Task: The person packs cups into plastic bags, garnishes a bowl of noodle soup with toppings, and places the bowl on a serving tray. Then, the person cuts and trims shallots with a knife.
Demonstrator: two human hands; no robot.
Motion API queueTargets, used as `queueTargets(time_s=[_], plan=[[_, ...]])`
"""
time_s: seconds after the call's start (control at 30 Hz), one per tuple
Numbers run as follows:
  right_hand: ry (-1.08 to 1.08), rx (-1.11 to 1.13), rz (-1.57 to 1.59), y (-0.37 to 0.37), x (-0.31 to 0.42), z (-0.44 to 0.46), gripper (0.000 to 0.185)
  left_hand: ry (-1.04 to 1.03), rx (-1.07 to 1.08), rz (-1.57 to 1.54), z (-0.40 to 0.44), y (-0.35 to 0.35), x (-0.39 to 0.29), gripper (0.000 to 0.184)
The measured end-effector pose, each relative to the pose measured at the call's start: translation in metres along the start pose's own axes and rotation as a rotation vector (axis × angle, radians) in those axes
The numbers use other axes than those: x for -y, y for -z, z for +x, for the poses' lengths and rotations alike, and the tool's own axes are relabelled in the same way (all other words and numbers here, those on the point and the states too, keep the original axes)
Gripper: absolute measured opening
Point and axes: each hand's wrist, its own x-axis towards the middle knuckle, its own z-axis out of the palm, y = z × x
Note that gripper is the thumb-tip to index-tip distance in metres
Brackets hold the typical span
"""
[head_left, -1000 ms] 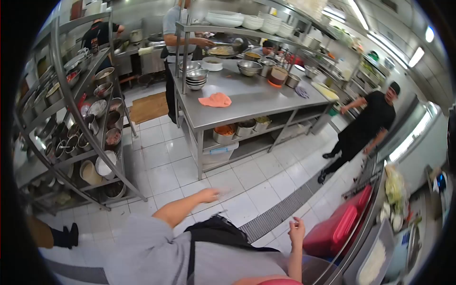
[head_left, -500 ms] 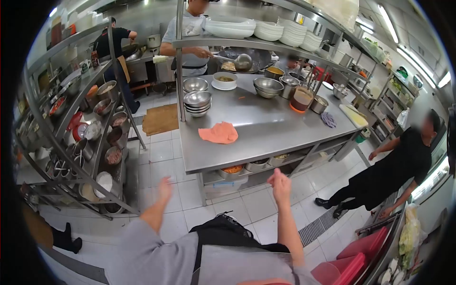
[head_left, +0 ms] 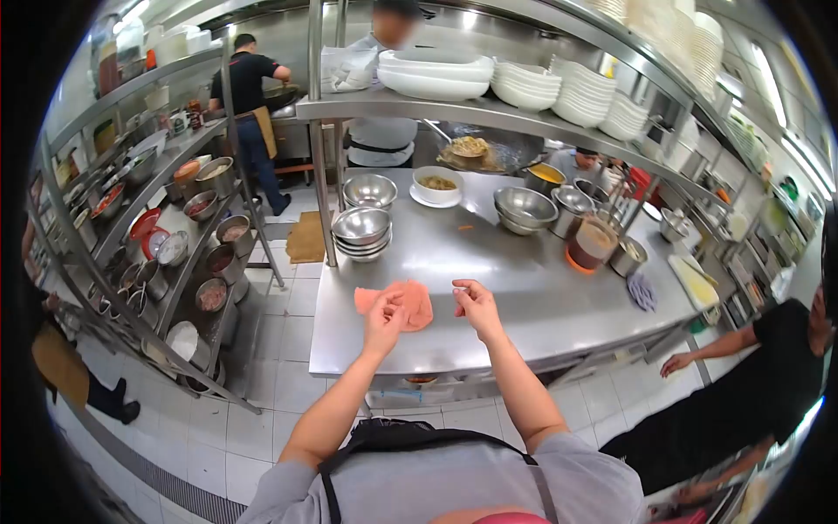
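Note:
My left hand [head_left: 384, 324] is over the near part of the orange cloth [head_left: 417, 301], its fingers curled toward the thumb; whether it touches the cloth I cannot tell. To the right of the cloth, my right hand [head_left: 476, 307] hovers above the steel table [head_left: 489, 341], fingers bent and thumb near the fingertips. Whether anything small sits in either hand is unclear. Behind the cloth stand stacked metal bowls [head_left: 361, 229]. Farther back is a white bowl [head_left: 436, 185] with food in it.
White dishes [head_left: 435, 74] line the shelf above the table. A steel rack [head_left: 188, 271] with pots stands at left. One person in black [head_left: 733, 393] is at right; another [head_left: 253, 96] works at the back left. A person behind the shelf has a wok [head_left: 506, 155].
The table and cloth have come nearer in view. Both my hands have moved from above the floor to over the table's front. The person at right appears closer.

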Motion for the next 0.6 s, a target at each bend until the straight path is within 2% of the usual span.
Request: queueTargets(time_s=[0.07,0.17,0.23,0.27,0.33,0.47,0.6], plan=[[-0.017,0.062,-0.005,0.014,-0.011,0.033,0.019,0.051,-0.050,0.022,0.011,-0.002,0.014,0.024],[-0.186,0.060,0.189,0.025,-0.027,0.083,0.019,0.139,-0.080,0.088,0.013,-0.003,0.013,0.023],[-0.247,0.077,0.275,0.022,-0.033,0.103,0.020,0.252,-0.125,-0.042,0.011,-0.005,-0.002,0.022],[-0.262,0.098,0.279,0.018,-0.035,0.109,0.020,0.263,-0.145,-0.030,0.007,-0.004,-0.006,0.022],[-0.297,0.137,0.264,0.010,-0.031,0.115,0.019,0.419,-0.211,-0.022,0.002,-0.001,-0.012,0.022],[-0.314,0.265,0.284,-0.004,-0.044,0.117,0.020,0.502,-0.323,-0.058,-0.008,0.005,-0.017,0.021],[-0.380,0.250,0.307,-0.005,-0.054,0.128,0.020,0.549,-0.338,-0.063,-0.010,0.006,-0.012,0.020]])
